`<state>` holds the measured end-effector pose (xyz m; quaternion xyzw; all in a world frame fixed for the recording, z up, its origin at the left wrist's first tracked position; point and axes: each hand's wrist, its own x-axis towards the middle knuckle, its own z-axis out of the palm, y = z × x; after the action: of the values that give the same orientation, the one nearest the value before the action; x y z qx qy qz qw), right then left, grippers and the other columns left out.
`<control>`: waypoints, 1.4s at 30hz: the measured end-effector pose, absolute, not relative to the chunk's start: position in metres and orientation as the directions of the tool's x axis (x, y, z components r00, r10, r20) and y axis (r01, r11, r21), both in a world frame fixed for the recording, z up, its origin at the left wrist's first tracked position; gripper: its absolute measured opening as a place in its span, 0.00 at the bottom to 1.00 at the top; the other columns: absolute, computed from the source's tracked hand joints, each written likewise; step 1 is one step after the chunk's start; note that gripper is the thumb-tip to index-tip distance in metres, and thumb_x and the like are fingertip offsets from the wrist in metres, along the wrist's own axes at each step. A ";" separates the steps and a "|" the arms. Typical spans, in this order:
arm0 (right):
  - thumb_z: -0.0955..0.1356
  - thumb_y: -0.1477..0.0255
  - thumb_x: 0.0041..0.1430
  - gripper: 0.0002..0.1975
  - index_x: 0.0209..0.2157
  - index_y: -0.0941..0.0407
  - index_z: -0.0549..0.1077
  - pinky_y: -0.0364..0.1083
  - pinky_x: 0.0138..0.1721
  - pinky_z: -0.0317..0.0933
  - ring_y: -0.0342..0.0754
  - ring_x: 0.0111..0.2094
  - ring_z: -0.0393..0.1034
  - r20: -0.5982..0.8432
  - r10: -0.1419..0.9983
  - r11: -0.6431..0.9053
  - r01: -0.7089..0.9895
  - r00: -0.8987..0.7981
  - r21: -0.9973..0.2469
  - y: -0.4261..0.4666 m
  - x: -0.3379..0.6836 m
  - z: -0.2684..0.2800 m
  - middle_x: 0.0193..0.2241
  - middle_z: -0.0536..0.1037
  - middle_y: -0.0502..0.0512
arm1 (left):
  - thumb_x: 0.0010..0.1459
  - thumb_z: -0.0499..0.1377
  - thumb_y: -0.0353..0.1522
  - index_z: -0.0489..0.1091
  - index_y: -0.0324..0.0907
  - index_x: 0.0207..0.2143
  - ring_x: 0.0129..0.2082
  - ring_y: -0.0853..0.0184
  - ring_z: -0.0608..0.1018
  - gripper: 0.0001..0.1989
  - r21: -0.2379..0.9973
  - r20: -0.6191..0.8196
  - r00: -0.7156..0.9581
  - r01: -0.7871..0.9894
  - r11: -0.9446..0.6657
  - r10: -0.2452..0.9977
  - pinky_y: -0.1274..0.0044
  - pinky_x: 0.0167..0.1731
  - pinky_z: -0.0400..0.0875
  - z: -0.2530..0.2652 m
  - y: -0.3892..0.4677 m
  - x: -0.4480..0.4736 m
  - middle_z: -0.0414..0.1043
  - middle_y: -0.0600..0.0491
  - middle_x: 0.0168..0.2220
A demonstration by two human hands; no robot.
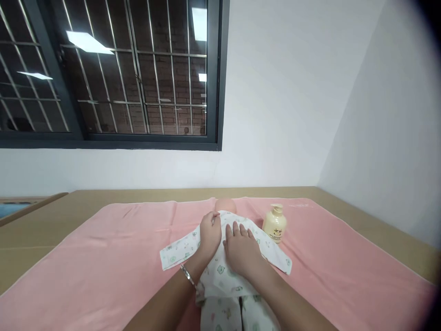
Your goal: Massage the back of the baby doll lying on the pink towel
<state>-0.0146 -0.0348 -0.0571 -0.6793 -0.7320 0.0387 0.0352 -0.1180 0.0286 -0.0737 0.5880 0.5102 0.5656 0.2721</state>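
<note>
A baby doll lies on the pink blanket, dressed in a white long-sleeved baby top (220, 271) with small green prints and matching trousers (220, 315). Only the smooth crown of the doll's head (225, 205) shows above the collar. My left hand (211, 234), with a bracelet (188, 275) at its wrist, is closed at the left side of the collar, its fingertips curled on the top's fabric. Flat on the doll's chest rests my right hand (242, 250), its fingers stretched towards the collar. Both sleeves spread outwards, and what they contain is hidden.
A cream pump bottle (274, 224) stands on the pink blanket (113, 271), close to the right sleeve. The blanket covers a tan padded surface (89, 196) against a white wall (275, 92). A barred window (144, 73) is at the upper left.
</note>
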 end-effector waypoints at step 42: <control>0.54 0.69 0.66 0.24 0.56 0.57 0.70 0.50 0.60 0.54 0.52 0.59 0.61 0.429 0.901 0.235 0.898 -0.059 -0.371 0.023 0.018 -0.098 0.57 0.70 0.56 | 0.58 0.49 0.33 0.71 0.39 0.52 0.58 0.57 0.69 0.22 0.817 0.436 -0.076 0.452 -0.359 0.897 0.59 0.63 0.58 -0.119 0.036 -0.121 0.70 0.44 0.56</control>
<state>0.0178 0.0234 -0.0977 -0.6184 -0.7276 0.0023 0.2971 -0.1208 0.0363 -0.1193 0.6443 0.5234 0.5139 0.2162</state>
